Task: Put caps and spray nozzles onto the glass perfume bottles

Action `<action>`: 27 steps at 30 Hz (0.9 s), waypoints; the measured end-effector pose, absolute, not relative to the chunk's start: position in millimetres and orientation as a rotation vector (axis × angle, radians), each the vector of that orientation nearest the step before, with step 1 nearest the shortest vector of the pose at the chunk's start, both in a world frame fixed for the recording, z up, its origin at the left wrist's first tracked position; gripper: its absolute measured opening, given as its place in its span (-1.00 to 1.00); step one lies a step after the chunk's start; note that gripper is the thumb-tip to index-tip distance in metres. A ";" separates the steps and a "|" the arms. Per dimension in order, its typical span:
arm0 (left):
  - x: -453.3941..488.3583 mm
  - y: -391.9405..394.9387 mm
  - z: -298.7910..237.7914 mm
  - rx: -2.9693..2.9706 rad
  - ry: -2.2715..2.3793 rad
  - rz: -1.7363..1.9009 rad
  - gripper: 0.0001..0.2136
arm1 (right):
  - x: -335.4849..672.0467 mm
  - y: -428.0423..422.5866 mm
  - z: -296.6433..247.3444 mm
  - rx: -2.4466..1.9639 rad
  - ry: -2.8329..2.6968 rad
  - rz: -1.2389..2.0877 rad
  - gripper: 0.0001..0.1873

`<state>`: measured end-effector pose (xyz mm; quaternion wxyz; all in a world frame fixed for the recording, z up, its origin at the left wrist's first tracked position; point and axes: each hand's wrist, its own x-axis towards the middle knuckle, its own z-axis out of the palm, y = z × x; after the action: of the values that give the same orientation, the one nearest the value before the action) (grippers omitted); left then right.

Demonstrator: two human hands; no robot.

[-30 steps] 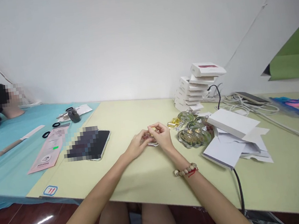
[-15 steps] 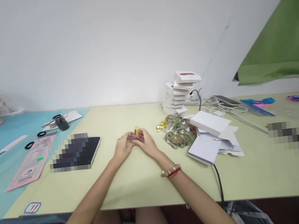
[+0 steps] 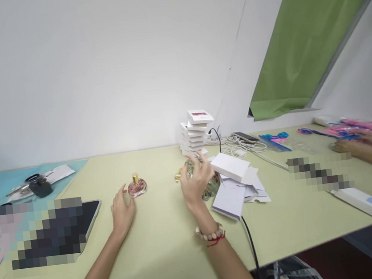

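Observation:
A small round glass bottle (image 3: 138, 189) with pinkish contents and a gold cap (image 3: 135, 177), like a perfume bottle, stands on the table. Just left of it rests my left hand (image 3: 123, 209), fingers loosely curled and apart, holding nothing; I cannot tell whether a fingertip touches the glass. My right hand (image 3: 195, 181), with a beaded bracelet on the wrist, is raised with its fingers spread and nothing in them. Behind it lies a cluster of clear glass bottles (image 3: 209, 195), partly hidden by the hand. Several small gold pieces (image 3: 178, 176) lie at the left of that cluster.
White boxes (image 3: 194, 134) are stacked near the wall. Flat white boxes and papers (image 3: 230, 201) lie right of my right hand, beside a black cable (image 3: 250, 239). A tablet (image 3: 87, 220) lies at left, a dark jar (image 3: 40, 186) beyond. Another person's hands (image 3: 351, 147) are at far right.
My hands have come apart. The bottle they both held now stands free on the table, and my right hand has moved right to the glass cluster. The view has turned right.

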<state>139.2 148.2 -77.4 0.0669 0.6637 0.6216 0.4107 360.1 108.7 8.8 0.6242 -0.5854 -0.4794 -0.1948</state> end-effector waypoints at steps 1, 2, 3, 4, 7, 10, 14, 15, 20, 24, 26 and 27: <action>139.0 148.4 -76.9 1.995 1.885 1.249 -0.51 | 369.4 106.4 13.7 -1.400 -1.012 -0.484 -0.68; 138.9 148.7 -76.3 1.987 1.894 1.263 -0.50 | 379.8 105.0 16.9 -1.457 -0.920 -0.509 -0.67; 138.8 149.0 -75.7 1.980 1.896 1.278 -0.50 | 390.7 104.4 18.3 -1.507 -0.833 -0.525 -0.66; 138.7 149.4 -75.4 1.976 1.891 1.292 -0.50 | 401.7 104.6 18.1 -1.548 -0.755 -0.535 -0.65; 138.8 151.4 -76.0 1.987 1.845 1.321 -0.53 | 430.7 107.1 10.9 -1.629 -0.569 -0.550 -0.62; 138.4 153.7 -77.6 1.994 1.795 1.311 -0.55 | 446.5 107.7 1.0 -1.656 -0.499 -0.529 -0.59; 136.0 155.7 -75.8 1.951 1.756 1.346 -0.56 | 446.5 106.0 1.3 -1.626 -0.521 -0.517 -0.63; 135.1 156.0 -74.4 1.942 1.752 1.366 -0.56 | 444.3 107.1 5.8 -1.604 -0.544 -0.537 -0.65; 131.1 156.2 -63.3 1.922 1.692 1.483 -0.54 | 436.6 142.3 57.9 -1.522 -0.817 -0.504 -0.49; 129.2 151.6 -52.0 1.894 1.593 1.530 -0.54 | 447.7 199.0 102.8 -1.590 -0.968 -0.405 -0.15; 128.7 148.9 -47.3 1.854 1.548 1.541 -0.56 | 459.0 222.5 113.1 -1.670 -0.960 -0.350 -0.09; 128.7 148.1 -45.7 1.840 1.526 1.544 -0.57 | 464.8 230.5 115.5 -1.705 -0.947 -0.316 -0.10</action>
<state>128.7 148.1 -45.7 0.1476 0.6395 0.5305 0.5365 464.8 230.5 115.5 0.5503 -0.7206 -0.4001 -0.1335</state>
